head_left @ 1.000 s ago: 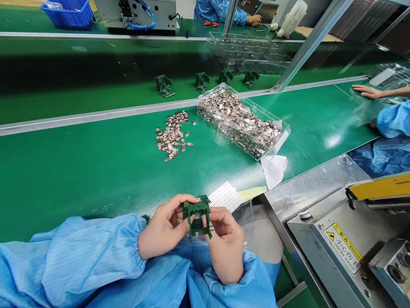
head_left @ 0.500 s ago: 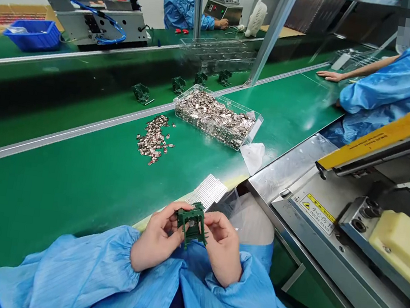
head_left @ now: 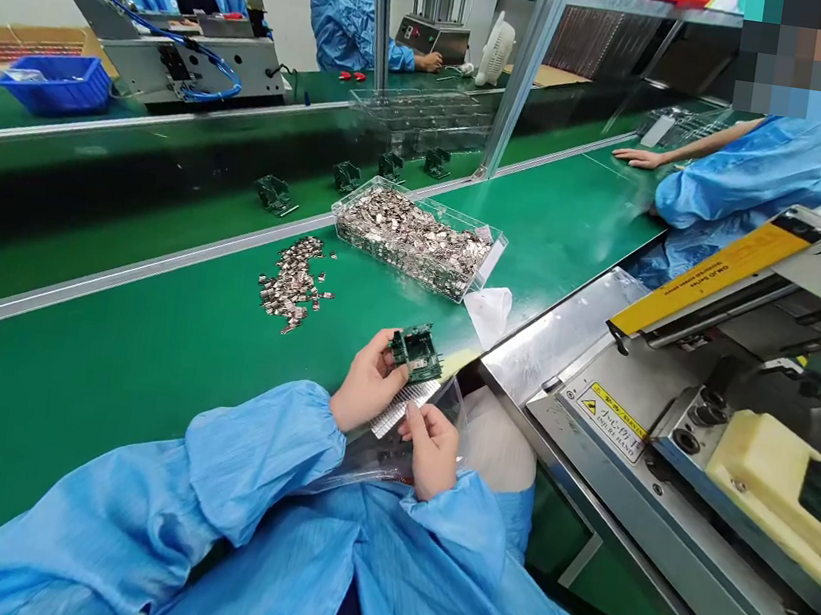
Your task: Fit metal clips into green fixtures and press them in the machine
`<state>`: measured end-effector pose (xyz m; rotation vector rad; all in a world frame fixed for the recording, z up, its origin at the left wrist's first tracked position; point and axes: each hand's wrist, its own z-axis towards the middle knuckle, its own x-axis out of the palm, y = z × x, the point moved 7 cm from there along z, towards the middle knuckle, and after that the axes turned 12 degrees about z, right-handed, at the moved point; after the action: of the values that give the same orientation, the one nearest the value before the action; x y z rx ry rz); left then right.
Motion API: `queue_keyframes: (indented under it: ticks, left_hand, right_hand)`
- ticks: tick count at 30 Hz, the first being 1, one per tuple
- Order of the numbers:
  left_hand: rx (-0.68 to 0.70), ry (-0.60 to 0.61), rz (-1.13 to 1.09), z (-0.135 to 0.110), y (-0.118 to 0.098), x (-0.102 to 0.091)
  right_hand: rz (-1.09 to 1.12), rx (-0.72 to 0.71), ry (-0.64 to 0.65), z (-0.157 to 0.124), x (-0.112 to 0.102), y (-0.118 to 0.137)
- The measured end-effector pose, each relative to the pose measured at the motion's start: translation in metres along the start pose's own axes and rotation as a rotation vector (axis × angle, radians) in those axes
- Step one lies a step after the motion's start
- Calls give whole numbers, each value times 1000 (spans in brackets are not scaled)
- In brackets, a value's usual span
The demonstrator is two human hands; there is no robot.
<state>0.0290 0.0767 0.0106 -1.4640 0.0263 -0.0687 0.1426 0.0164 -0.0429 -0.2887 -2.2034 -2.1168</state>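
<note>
My left hand point(head_left: 367, 383) grips a small green circuit-board assembly point(head_left: 416, 351) and holds it over the green bench, just above a white gridded sheet point(head_left: 402, 404). Below it, my right hand point(head_left: 433, 445) is curled at the edge of a clear plastic bag point(head_left: 391, 456) on my lap; what its fingers hold is hard to make out. Blue sleeves cover both arms.
A clear box of small metal parts point(head_left: 414, 235) and a loose pile of the same parts point(head_left: 292, 284) lie ahead. Green assemblies point(head_left: 273, 193) ride the conveyor behind. A grey machine with a yellow warning label point(head_left: 613, 410) stands at right. Other people in blue coats work nearby.
My right hand let go of the green assembly and dropped to the plastic bag. My left hand carried the assembly forward and right, over the gridded sheet. The camera view shifted right.
</note>
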Motion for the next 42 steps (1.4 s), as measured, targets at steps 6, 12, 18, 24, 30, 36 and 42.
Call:
queue_keyframes:
  ticks: [6,12,18,24,30,36,42]
  left_hand:
    - [-16,-35,8,-8,4,-7]
    - [6,-105,50,-7,6,-9]
    - [29,-242,13,-9,-6,-24]
    - [-141,-35,9,-46,-1,-23]
    - [-60,-13,147,-60,6,-30]
    - [28,41,232,-59,-3,-27]
    - [37,61,259,-62,-12,-23]
  right_hand:
    - [-65,-74,11,-12,-6,-8]
    - [-213,-91,177,-7,-6,-19]
    - [-357,-16,300,-6,-16,-14]
    - [-307,-74,199,-7,-28,59]
    - [-236,-384,151,-4,6,94]
    - [-373,-420,78,-1,24,85]
    - [-386,-422,58,-3,26,90]
